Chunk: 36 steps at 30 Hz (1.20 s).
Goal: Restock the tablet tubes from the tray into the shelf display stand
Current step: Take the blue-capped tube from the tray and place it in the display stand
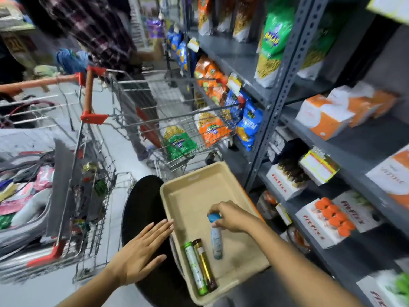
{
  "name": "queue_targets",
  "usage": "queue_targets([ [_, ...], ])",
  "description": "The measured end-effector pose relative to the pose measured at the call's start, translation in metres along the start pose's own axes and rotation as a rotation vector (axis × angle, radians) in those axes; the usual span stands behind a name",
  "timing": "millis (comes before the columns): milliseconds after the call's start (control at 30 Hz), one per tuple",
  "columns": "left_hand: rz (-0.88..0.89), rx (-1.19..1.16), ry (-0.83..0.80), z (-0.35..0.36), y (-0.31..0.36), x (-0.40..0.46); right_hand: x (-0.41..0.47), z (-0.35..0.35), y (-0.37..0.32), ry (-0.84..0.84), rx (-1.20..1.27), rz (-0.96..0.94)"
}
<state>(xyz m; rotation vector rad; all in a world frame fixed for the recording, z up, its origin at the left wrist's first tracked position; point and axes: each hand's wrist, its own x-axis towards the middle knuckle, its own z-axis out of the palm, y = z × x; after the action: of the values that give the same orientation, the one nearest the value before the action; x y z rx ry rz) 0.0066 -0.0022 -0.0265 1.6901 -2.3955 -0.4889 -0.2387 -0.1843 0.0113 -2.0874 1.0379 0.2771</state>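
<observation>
A beige tray [194, 191] rests on a black round stool [141, 209] in front of the shelves. Three tablet tubes lie in it: a blue-capped white tube [215, 242], a green tube [195, 270] and a gold-brown tube [205, 264] side by side near the front. My right hand [232, 217] is closed around the blue cap end of the white tube. My left hand [141, 249] is flat with fingers spread, fingertips at the tray's left rim, holding nothing. White display stands sit on the shelf at right, one with orange-capped tubes [334, 218], another with dark-capped tubes [292, 173].
Two wire shopping carts stand to the left, the near cart [73, 196] full of goods, the far cart [177, 120] holding snack bags. A person in a plaid shirt [95, 25] stands behind them. The grey metal shelf upright [272, 100] rises just beyond the tray.
</observation>
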Motion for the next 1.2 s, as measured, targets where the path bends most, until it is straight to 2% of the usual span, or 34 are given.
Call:
queue_targets([
  [67, 0.024, 0.019, 0.048, -0.01, 0.006, 0.016, -0.044, -0.05, -0.012, 0.072, -0.031, -0.073],
  [200, 0.202, 0.047, 0.152, -0.055, 0.039, 0.098, -0.148, -0.149, -0.039, 0.266, -0.165, -0.171],
  [300, 0.351, 0.026, 0.272, -0.1, 0.085, 0.178, -0.23, -0.211, -0.059, 0.438, -0.238, -0.194],
  [400, 0.497, 0.007, 0.369, -0.15, 0.15, 0.253, -0.307, -0.265, -0.074, 0.683, -0.348, -0.145],
  [500, 0.695, 0.011, 0.449, -0.189, 0.223, 0.313, -0.379, -0.307, -0.083, 0.823, -0.463, -0.022],
  [600, 0.872, -0.02, 0.495, -0.216, 0.312, 0.356, -0.456, -0.336, -0.091, 0.878, -0.56, 0.205],
  [833, 1.163, -0.029, 0.558, -0.231, 0.502, 0.385, -0.608, -0.359, -0.1, 0.99, -0.505, 0.591],
  [1033, 1.213, -0.01, 0.538, -0.196, 0.625, 0.368, -0.7, -0.357, -0.068, 1.182, -0.474, 0.947],
  [1200, 1.139, 0.13, 0.439, -0.175, 0.677, 0.367, -0.747, -0.349, -0.029, 1.268, -0.41, 1.059],
])
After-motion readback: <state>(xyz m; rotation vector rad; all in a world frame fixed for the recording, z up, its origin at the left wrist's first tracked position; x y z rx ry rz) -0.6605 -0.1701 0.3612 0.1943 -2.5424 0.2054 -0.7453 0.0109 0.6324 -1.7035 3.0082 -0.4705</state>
